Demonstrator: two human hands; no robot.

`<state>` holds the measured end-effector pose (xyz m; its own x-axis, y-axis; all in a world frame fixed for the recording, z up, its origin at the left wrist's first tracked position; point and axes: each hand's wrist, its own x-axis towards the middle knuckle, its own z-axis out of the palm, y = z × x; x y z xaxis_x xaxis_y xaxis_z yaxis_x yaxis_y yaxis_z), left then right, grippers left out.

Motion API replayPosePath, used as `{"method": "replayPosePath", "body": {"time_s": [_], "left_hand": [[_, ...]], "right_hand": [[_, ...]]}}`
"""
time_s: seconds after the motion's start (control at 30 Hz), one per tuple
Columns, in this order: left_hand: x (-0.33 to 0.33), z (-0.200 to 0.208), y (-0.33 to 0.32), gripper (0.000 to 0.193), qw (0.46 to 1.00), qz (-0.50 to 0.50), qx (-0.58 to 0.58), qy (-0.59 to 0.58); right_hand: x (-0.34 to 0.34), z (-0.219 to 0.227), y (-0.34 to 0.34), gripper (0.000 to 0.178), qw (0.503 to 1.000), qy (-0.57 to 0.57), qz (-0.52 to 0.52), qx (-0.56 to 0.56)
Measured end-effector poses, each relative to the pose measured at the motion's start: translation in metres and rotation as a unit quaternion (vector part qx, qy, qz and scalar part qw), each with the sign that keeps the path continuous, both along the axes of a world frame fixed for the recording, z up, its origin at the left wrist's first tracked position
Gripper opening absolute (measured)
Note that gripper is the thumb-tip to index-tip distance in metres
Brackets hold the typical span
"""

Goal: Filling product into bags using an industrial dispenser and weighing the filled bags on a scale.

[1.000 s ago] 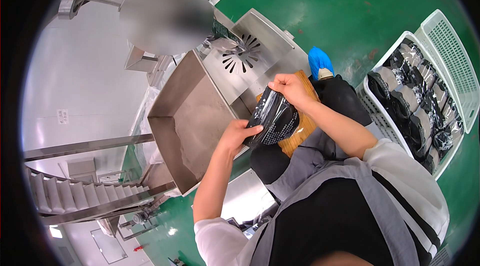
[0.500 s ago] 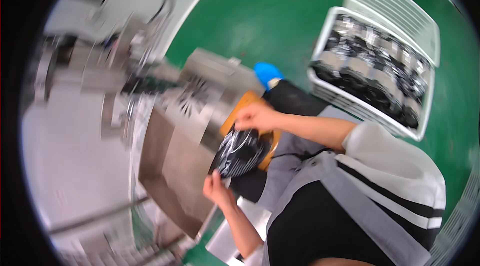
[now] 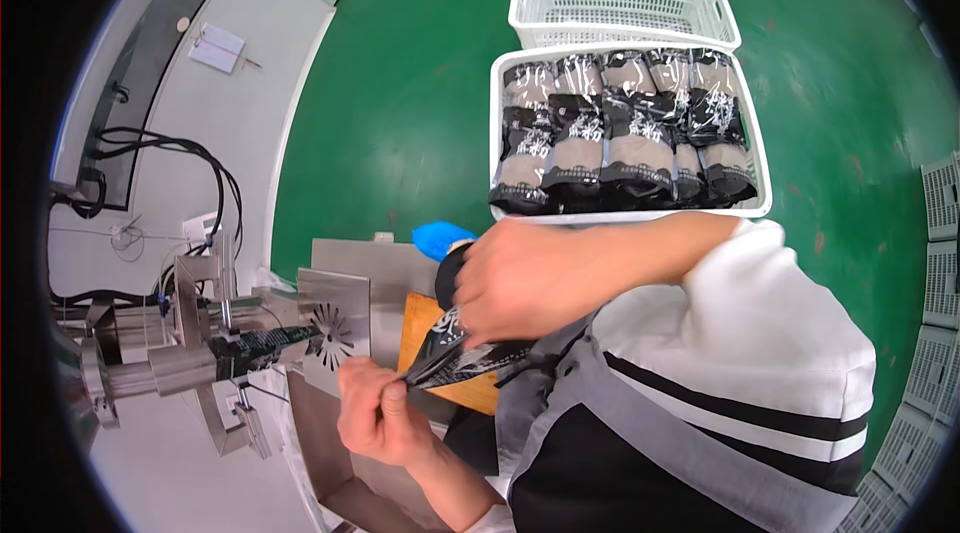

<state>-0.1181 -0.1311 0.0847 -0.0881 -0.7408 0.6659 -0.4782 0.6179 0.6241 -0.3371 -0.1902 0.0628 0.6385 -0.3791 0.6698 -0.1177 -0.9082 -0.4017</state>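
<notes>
Left hand [image 3: 385, 418] pinches left end of pouch [image 3: 452, 367]; pouch runs rightward, under right hand [image 3: 510, 283]; latter's grip, cannot tell.

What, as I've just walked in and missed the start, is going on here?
A person's left hand pinches one end of a glossy black plastic pouch, while the right hand is against its other part, its fingertips partly hidden. An orange-brown wooden board shows beneath. Beyond the right arm, a white rectangular plastic crate on the green floor holds rows of filled black-and-beige pouches. A grey metal bin is near the left hand.
</notes>
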Motion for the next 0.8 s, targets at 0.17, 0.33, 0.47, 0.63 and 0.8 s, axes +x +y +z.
{"method": "replayPosePath", "body": {"time_s": [0.17,0.33,0.47,0.63,0.8], "left_hand": [[-0.052,-0.006,-0.04,0.01,0.981,-0.098,0.042,0.16],[-0.094,-0.031,-0.074,0.01,0.96,-0.178,0.083,0.199],[-0.099,-0.069,-0.098,0.015,0.948,-0.091,0.22,0.211],[-0.066,-0.07,-0.054,0.015,0.944,0.014,0.286,0.162],[-0.022,-0.06,-0.001,0.01,0.938,0.062,0.303,0.154]], "right_hand": [[-0.109,0.007,0.018,0.018,0.983,-0.007,-0.107,0.151],[-0.155,0.025,0.043,0.017,0.945,-0.058,-0.273,0.168],[-0.176,0.017,0.05,0.02,0.869,0.015,-0.49,0.072],[-0.187,-0.033,0.046,0.027,0.773,0.12,-0.623,0.003],[-0.312,-0.168,-0.072,0.027,0.635,-0.167,-0.643,0.393]]}}
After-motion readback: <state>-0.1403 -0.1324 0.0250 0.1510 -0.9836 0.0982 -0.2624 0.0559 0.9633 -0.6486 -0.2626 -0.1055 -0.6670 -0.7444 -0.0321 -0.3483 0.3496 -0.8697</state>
